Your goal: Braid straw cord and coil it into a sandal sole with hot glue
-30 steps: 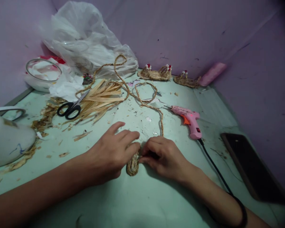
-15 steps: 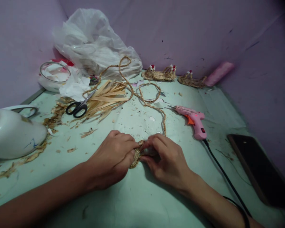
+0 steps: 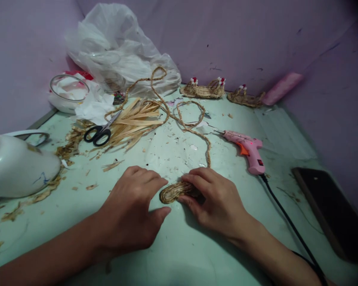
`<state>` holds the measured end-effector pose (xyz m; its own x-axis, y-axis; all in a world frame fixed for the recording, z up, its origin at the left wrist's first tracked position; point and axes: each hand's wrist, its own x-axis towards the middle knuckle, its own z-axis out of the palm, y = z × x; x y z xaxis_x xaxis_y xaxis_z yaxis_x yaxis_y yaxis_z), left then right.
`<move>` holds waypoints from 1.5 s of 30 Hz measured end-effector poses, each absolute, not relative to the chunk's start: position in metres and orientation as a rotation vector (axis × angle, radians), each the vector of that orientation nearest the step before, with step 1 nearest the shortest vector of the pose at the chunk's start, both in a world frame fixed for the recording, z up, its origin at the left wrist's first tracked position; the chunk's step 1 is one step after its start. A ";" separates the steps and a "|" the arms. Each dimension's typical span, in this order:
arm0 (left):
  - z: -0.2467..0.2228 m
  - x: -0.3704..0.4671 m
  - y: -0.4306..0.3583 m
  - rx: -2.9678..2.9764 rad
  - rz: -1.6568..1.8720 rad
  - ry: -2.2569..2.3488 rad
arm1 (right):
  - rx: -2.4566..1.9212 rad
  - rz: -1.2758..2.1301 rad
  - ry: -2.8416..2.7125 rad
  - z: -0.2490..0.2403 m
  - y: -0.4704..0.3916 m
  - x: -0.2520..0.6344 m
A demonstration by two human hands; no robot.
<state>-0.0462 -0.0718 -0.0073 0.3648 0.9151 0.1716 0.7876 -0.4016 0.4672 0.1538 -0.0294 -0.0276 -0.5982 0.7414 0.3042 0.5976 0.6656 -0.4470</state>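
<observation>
A small flat coil of braided straw (image 3: 173, 192) lies low over the pale green table, its rounded end facing left. My right hand (image 3: 216, 198) pinches its right part between thumb and fingers, which hide that end. Just left of the coil, my left hand (image 3: 137, 206) is open, thumb and fingers apart with nothing between them. A braided cord (image 3: 208, 149) runs from behind my right hand up to loops at the back.
A pink glue gun (image 3: 247, 151) with a black cable lies right of the cord, beside a dark phone (image 3: 328, 210). Scissors (image 3: 103, 131) rest by straw strips (image 3: 134, 123). A white jug-like object (image 3: 20, 167) is left; a plastic bag (image 3: 119, 51) and woven pieces (image 3: 203, 91) stand behind.
My left hand has let go of the straw coil and opened, moving slightly left. More of the coil shows, now turned more level. My right hand still grips it.
</observation>
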 end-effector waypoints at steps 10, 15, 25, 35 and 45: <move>-0.021 -0.035 -0.071 2.432 0.682 1.504 | -1.144 0.472 -2.378 -0.026 -0.034 0.151; -0.019 -0.032 -0.071 2.434 0.635 1.575 | -1.163 0.556 -2.345 -0.027 -0.032 0.152; -0.018 -0.025 -0.068 2.434 0.511 1.613 | -1.256 0.581 -2.406 -0.024 -0.032 0.153; -0.027 -0.028 -0.064 2.508 0.996 1.603 | -1.267 0.436 -2.470 -0.011 -0.027 0.171; -0.033 -0.031 -0.054 2.202 1.205 1.716 | -0.918 0.864 -2.600 -0.002 -0.035 0.165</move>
<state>-0.0314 -0.0540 -0.0325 0.0512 0.8551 0.5160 0.7756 -0.3594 0.5188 0.1649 -0.0346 -0.0020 -0.7698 0.6372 0.0372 0.4881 0.6253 -0.6089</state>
